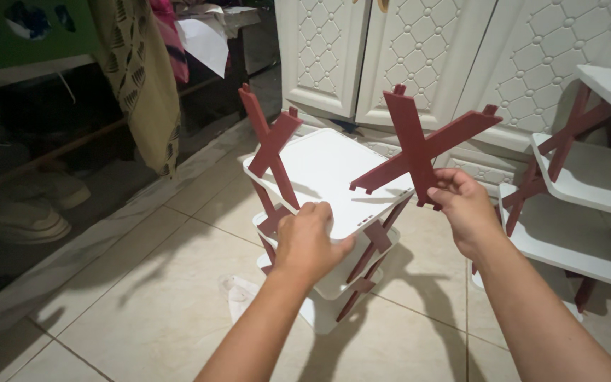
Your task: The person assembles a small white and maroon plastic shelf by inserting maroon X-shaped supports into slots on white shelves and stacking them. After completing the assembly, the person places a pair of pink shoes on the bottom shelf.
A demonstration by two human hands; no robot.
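A small rack of white plastic shelves (pixel 323 170) with dark red X-shaped side braces stands on the tiled floor in the middle of the head view. My left hand (pixel 307 239) grips the near edge of the top white shelf. My right hand (pixel 463 205) pinches the lower end of a loose dark red X-shaped brace (pixel 419 145), held upright at the shelf's right edge. Another red X brace (pixel 270 141) stands fixed at the shelf's far left corner.
A second white and red rack (pixel 588 184) stands at the right. White patterned cabinet doors (pixel 390 56) rise behind. A patterned cloth (pixel 139 78) hangs at the left above shoes (pixel 26 212) under a bench. A clear plastic bag (pixel 242 293) lies on the beige tiles.
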